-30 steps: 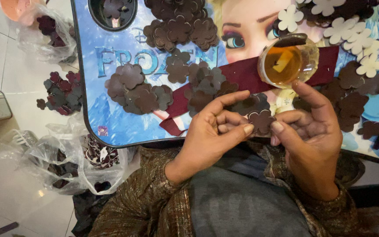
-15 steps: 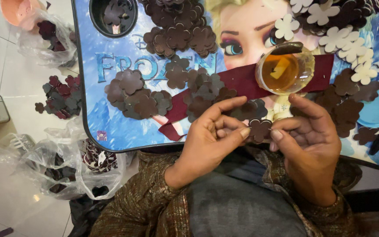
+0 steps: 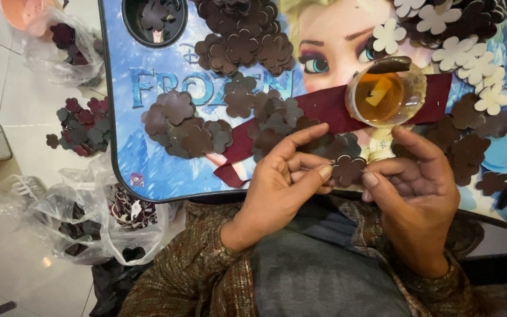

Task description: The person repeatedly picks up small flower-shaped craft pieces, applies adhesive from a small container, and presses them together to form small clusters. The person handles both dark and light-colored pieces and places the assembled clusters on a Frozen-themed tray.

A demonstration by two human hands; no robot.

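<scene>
Since half a second ago we see almost nothing moved: both hands stay low over the near edge of the blue picture tray [image 3: 148,170], with the flower cutout between them as before. Our left hand [image 3: 280,182] is curled narrow, thumb and forefinger pinching the dark brown flower cutout [image 3: 347,170], and our right hand [image 3: 418,194] pinches its other side, the remaining fingers loosely bent. Just beyond stands a clear cup of amber liquid [image 3: 385,94] on a maroon strip [image 3: 324,108].

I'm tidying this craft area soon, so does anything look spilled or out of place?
Yes. A loose cluster of dark flower cutouts lies on the floor tiles left of the lap table, outside the plastic bags. Both hands, left hand and right hand, pinch one brown flower cutout.
</scene>
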